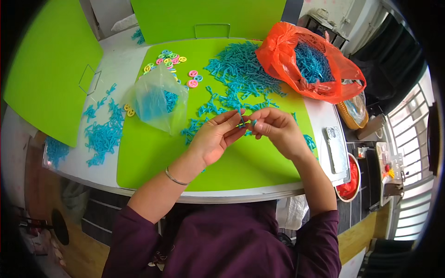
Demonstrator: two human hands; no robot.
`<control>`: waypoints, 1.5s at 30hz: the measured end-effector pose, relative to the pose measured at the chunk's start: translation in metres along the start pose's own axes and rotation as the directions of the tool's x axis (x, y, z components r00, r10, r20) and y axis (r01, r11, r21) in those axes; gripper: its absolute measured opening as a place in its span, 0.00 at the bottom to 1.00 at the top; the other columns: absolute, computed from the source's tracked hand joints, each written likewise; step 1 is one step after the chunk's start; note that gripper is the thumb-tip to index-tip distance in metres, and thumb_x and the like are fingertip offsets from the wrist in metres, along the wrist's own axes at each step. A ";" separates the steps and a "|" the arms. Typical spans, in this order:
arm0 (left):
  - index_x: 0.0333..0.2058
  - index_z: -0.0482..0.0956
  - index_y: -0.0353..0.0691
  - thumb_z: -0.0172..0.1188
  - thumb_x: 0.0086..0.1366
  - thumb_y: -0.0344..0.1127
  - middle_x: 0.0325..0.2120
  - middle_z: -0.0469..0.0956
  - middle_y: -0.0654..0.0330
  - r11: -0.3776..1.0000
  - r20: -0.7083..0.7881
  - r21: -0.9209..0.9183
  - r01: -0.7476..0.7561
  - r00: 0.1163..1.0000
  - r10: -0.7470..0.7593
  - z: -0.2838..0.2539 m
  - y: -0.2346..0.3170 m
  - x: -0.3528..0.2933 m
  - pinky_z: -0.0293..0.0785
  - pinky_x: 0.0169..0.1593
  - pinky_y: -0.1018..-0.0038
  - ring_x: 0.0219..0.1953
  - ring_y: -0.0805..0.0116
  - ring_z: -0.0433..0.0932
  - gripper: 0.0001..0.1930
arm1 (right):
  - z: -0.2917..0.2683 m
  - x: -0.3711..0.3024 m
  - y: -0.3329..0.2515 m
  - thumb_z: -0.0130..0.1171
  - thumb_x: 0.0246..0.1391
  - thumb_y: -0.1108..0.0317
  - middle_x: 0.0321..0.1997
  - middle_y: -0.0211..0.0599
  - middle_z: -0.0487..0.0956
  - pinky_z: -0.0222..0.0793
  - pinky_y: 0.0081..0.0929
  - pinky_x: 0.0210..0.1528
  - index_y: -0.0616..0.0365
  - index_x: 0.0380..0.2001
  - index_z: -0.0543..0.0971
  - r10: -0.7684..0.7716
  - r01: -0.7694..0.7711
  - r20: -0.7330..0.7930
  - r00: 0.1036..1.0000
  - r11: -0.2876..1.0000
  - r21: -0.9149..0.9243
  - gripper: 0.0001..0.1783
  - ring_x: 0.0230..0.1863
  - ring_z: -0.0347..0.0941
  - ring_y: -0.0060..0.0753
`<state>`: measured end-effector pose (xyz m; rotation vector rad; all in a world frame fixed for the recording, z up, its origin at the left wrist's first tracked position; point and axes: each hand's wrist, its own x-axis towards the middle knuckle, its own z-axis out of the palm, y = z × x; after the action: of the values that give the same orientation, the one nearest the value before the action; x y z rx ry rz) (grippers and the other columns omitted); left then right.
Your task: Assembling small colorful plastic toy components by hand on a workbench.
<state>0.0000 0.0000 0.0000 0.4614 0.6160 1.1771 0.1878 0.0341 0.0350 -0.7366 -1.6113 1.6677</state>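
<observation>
Close together above the green mat (218, 173), both of my hands are closed in pinches. The thumb and fingers of my left hand (214, 135) grip a small blue plastic piece (240, 119), slim and partly covered by the fingers. My right hand (280, 133), just beside it, pinches another small blue plastic piece (254, 123), of which only an end shows. Whether the two pieces touch, I cannot tell. Loose blue pieces (211, 103) lie right behind the hands, some seemingly joined in short chains. Farther back rises a large heap of blue pieces (243, 60).
A red plastic bag (273, 51) full of blue pieces sits back right. Left of my hands stands a clear bag (153, 88) with blue pieces, near colourful small rings (193, 83). More blue pieces (103, 139) lie at left; a phone (334, 146) rests at the right edge.
</observation>
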 end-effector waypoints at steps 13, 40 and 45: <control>0.41 0.76 0.36 0.54 0.62 0.30 0.39 0.76 0.60 0.998 0.040 -0.005 -0.055 0.998 0.055 0.004 0.001 -0.004 0.74 0.50 0.76 0.41 0.71 0.75 0.09 | 0.011 0.002 0.008 0.57 0.52 0.74 0.29 0.33 0.77 0.72 0.20 0.35 0.64 0.33 0.75 0.048 -0.036 -0.103 0.994 0.992 0.123 0.05 0.30 0.74 0.23; 0.39 0.78 0.30 0.59 0.59 0.27 0.29 0.80 0.58 0.572 0.198 0.626 -0.530 0.817 0.541 0.008 -0.010 -0.004 0.75 0.35 0.82 0.31 0.75 0.78 0.10 | 0.022 -0.007 0.010 0.56 0.53 0.74 0.31 0.37 0.78 0.72 0.21 0.35 0.64 0.31 0.75 0.083 -0.042 -0.186 0.979 0.976 0.212 0.04 0.31 0.74 0.23; 0.45 0.72 0.32 0.60 0.58 0.28 0.33 0.78 0.59 0.644 0.253 0.538 -0.544 0.833 0.492 0.007 -0.010 0.001 0.74 0.38 0.81 0.36 0.75 0.77 0.16 | 0.021 -0.003 0.019 0.55 0.54 0.74 0.33 0.36 0.78 0.72 0.21 0.37 0.65 0.35 0.76 0.030 0.003 -0.207 0.978 0.988 0.157 0.07 0.33 0.74 0.24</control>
<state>0.0123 -0.0023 -0.0010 1.2982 0.8090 1.4905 0.1713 0.0193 0.0172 -0.8146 -1.3161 1.6457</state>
